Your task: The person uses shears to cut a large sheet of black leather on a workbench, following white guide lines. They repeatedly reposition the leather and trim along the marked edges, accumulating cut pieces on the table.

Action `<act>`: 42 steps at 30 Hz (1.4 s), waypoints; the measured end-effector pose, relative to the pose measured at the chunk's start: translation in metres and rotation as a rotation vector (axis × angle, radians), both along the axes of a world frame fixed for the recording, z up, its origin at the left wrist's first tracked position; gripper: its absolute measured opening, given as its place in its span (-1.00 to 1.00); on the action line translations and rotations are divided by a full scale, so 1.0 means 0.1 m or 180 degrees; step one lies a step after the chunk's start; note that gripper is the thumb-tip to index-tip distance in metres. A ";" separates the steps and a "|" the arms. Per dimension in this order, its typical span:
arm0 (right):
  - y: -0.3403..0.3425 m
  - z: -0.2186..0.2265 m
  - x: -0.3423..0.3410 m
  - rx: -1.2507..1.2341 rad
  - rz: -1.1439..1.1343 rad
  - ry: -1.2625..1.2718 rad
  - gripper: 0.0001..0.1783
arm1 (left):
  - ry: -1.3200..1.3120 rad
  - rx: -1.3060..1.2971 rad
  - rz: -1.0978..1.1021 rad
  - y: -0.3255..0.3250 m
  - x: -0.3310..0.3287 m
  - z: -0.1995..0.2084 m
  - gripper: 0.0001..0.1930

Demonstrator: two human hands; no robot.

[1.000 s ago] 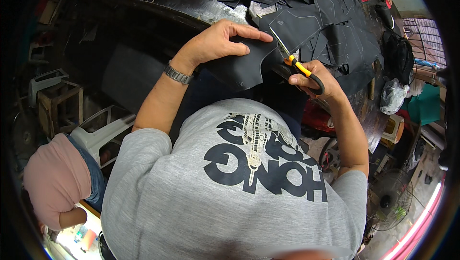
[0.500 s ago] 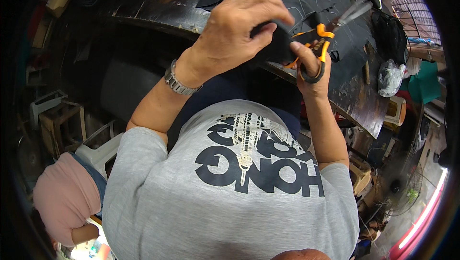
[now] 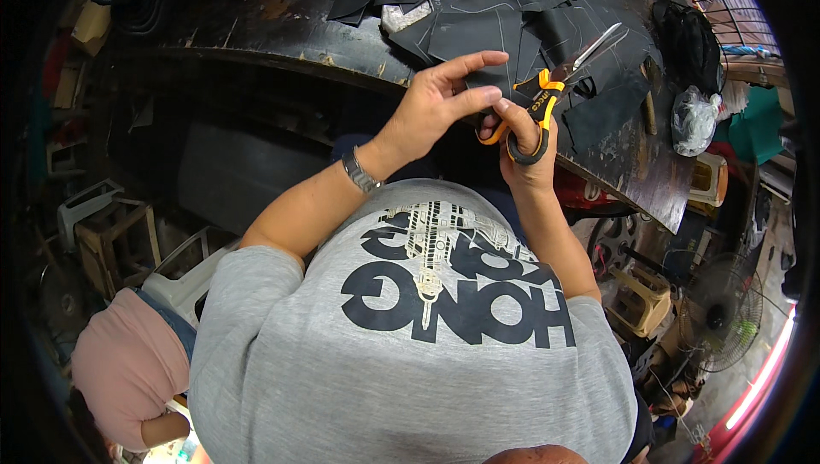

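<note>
My right hand is closed round the orange-and-black handles of a pair of scissors. Their metal blades point up and to the right over the table, slightly apart. Beside it, my left hand, with a metal watch at the wrist, has its index finger and thumb curved round a small black fabric piece. The piece blends into the dark fabric behind it, so its outline is hard to make out. The left thumb tip comes close to the right thumb. Both hands are at the table's near edge.
Black fabric pieces with pale chalk lines cover the dark worktable. A white block lies among them. At the right are a clear plastic bag and a fan. Stools and a person in pink are at the left.
My left hand has come down and its index finger has straightened. The right hand and scissors have shifted slightly left and down. The view has moved, showing more of the fabric and the white block.
</note>
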State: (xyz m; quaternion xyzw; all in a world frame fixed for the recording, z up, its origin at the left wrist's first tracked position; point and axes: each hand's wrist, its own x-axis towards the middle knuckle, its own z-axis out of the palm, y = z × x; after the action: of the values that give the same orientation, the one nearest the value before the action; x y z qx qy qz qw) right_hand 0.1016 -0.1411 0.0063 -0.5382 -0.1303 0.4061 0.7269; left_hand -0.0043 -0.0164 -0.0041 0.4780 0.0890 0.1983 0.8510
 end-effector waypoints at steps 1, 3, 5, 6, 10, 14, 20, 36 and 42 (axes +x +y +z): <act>-0.03 0.01 0.00 -0.0042 0.0061 -0.0038 -0.81 | 0.0050 0.0084 0.0023 0.05 0.04 0.03 -0.57; -0.08 0.02 0.04 -0.0026 0.0222 -0.0109 -0.81 | 0.0322 0.0652 0.0208 0.13 0.09 0.11 -0.61; -0.13 0.00 0.08 -0.0177 0.0579 -0.0246 -0.70 | -0.0144 0.1018 0.0587 0.17 0.09 0.20 -0.62; -0.19 -0.01 0.08 -0.0230 0.0706 -0.0199 -0.66 | -0.0445 0.1201 0.0840 0.21 0.10 0.25 -0.59; -0.38 -0.07 0.07 -0.0562 0.1562 -0.0313 -0.44 | -0.0183 0.1760 0.1105 0.37 0.04 0.33 -0.48; -0.52 -0.15 0.04 -0.0778 0.1998 -0.0479 -0.43 | 0.0070 0.1771 0.1110 0.44 0.04 0.23 -0.44; -0.60 -0.20 0.05 -0.1124 0.2169 -0.0672 -0.33 | 0.0196 0.1627 0.1092 0.40 0.03 0.09 -0.41; -0.50 -0.10 0.01 -0.1577 0.1916 -0.0562 -0.43 | 0.0207 0.1543 0.1027 0.26 0.04 0.00 -0.38; -0.50 -0.14 -0.04 -0.1298 0.1749 -0.0557 -0.53 | 0.0267 0.1993 0.1133 0.27 0.03 -0.05 -0.37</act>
State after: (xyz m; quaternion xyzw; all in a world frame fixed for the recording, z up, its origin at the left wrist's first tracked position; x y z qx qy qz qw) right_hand 0.0980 -0.1907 -0.0079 -0.6499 -0.2482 0.5565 0.4542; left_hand -0.0016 0.0106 -0.0091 0.7002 0.1407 0.3411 0.6112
